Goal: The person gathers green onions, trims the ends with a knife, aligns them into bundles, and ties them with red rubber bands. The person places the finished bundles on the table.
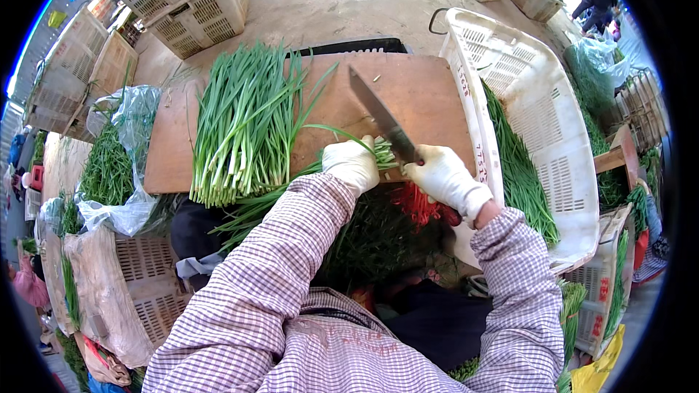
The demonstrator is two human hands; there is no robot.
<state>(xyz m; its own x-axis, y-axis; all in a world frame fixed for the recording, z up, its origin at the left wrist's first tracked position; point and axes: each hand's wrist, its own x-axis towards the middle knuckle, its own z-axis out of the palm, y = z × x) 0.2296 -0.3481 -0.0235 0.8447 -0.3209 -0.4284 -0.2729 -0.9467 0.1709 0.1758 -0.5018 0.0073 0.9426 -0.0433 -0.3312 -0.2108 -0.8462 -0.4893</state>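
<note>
My left hand (350, 165), in a white glove, grips a bunch of garlic chives (385, 154) near its pale cut ends. The leaves of that bunch trail back to the left under my forearm. In my gloved right hand (445, 179) is a broad-bladed knife (382, 114), its blade pointing up and away over the wooden board (426, 93), just right of the stem ends. A thick pile of garlic chives (246, 120) lies on the board's left half, pale ends towards me. Red ties (418, 204) hang below the board's front edge, beneath my right hand.
Right of the board stands a tilted white plastic crate (568, 174) holding long green chives (516, 164). To the left, a clear plastic bag (134, 120) holds green trimmings (109, 166). Stacked crates (196, 22) stand beyond on the concrete floor (327, 0). A person (598, 0) is at far right.
</note>
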